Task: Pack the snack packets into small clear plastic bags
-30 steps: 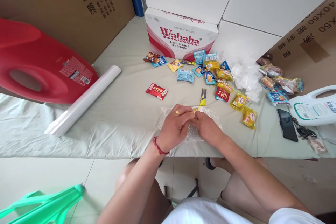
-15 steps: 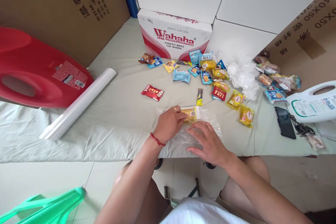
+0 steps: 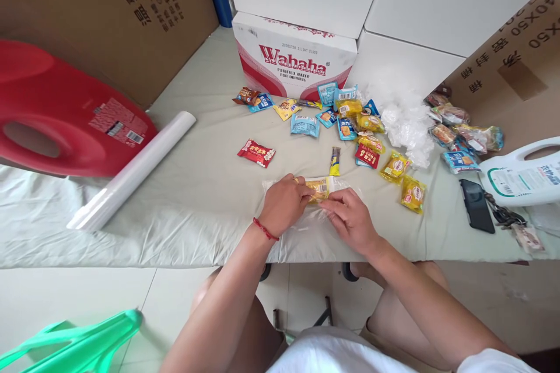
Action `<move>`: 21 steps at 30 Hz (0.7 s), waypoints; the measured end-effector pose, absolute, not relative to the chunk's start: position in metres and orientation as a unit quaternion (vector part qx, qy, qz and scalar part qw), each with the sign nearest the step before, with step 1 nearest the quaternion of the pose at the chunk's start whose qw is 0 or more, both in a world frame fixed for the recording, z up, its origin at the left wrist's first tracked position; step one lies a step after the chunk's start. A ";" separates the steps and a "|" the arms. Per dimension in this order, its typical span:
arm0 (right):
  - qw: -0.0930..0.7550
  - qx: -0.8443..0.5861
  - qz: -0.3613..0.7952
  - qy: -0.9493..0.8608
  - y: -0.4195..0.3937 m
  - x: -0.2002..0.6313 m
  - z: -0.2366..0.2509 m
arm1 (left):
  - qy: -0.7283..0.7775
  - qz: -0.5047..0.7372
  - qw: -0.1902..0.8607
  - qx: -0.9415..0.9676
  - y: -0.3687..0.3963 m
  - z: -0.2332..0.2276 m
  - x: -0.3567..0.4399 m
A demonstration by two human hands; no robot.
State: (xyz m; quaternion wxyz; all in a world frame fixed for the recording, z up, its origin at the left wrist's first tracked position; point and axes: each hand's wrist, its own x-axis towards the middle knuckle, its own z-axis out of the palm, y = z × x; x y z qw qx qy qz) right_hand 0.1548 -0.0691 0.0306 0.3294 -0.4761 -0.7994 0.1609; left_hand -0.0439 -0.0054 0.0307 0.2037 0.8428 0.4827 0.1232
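Brightly and evenly lit, with pale glare along the plastic roll [image 3: 133, 172] at nine o'clock and soft shadow on the floor [image 3: 153, 297] between seven and eight. Crisp lettering on the water carton [image 3: 295, 61] at twelve; softer print on the red jug [image 3: 65, 102], stretched by wide-angle distortion.

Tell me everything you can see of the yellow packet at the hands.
The yellow packet looks like shiny plastic, with a barcode and a whitish strip at its right end. It lies crosswise amid clear plastic film; whether on or under it is unclear. The left hand covers its left end; the right hand is at its near edge.
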 end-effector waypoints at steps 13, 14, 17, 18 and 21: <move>0.224 -0.594 0.284 -0.718 0.001 0.131 0.017 | 0.460 0.194 0.424 0.756 -0.004 0.043 -0.091; 0.226 -0.594 0.291 -0.715 0.001 0.132 0.017 | 0.457 0.184 0.420 0.762 -0.005 0.043 -0.097; 0.236 -0.588 0.312 -0.708 0.001 0.135 0.018 | 0.467 0.165 0.407 0.767 -0.003 0.040 -0.110; 0.241 -0.588 0.318 -0.704 0.001 0.136 0.017 | 0.475 0.175 0.413 0.757 -0.001 0.039 -0.114; 0.257 -0.585 0.341 -0.689 0.002 0.139 0.014 | 0.529 0.241 0.445 0.681 0.013 0.032 -0.126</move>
